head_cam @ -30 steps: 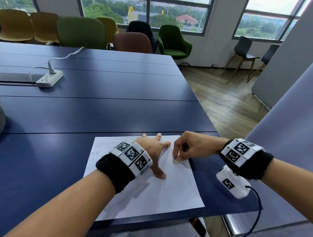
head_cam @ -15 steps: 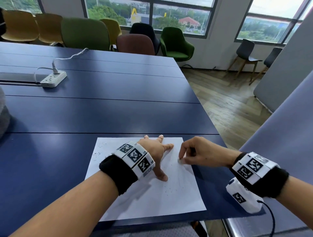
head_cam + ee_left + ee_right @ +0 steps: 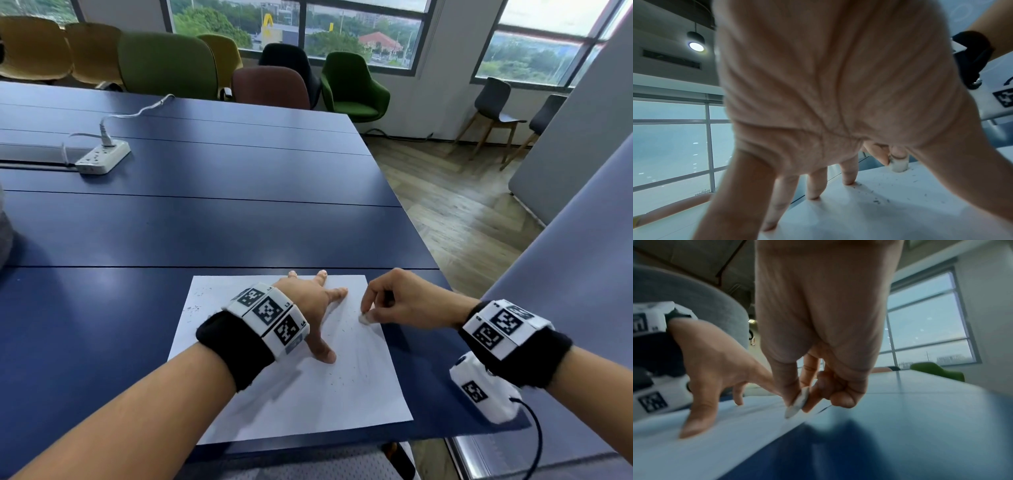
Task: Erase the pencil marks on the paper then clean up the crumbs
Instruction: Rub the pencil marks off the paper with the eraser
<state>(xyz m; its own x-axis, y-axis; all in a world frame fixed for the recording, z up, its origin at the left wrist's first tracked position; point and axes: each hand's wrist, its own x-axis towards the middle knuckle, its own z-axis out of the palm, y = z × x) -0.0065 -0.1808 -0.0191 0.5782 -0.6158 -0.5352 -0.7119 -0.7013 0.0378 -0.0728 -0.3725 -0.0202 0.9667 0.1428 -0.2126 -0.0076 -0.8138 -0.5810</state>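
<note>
My left hand (image 3: 310,301) is spread flat on the sheet of white paper (image 3: 294,394), fingers straight and splayed, the thumb stretched back toward six o'clock and the fingertips reaching the sheet's far edge at twelve o'clock; in the left wrist view the fingertips (image 3: 847,177) press straight down on the white surface. My right hand (image 3: 407,301) sits at about three o'clock from the left one, near the paper's right edge, and pinches a small white eraser (image 3: 365,318) between thumb and forefinger, the other fingers curled in under the palm. The eraser's lower end touches the paper close to that right edge; the right wrist view shows it as a thin, worn, pale piece (image 3: 797,403) angled down onto the sheet, with the blue table just beside it. Dark eraser crumbs (image 3: 346,373) are scattered over the right half of the paper, between my two hands and toward five o'clock from the left thumb, and another patch of specks (image 3: 197,305) lies near the sheet's left edge at around nine o'clock from my left wrist. The paper lies at the near edge of the dark blue table (image 3: 205,233). Far off at ten o'clock a white power strip (image 3: 102,157) with a plugged-in cable rests on the table, and upholstered chairs (image 3: 168,66) stand beyond it.
</note>
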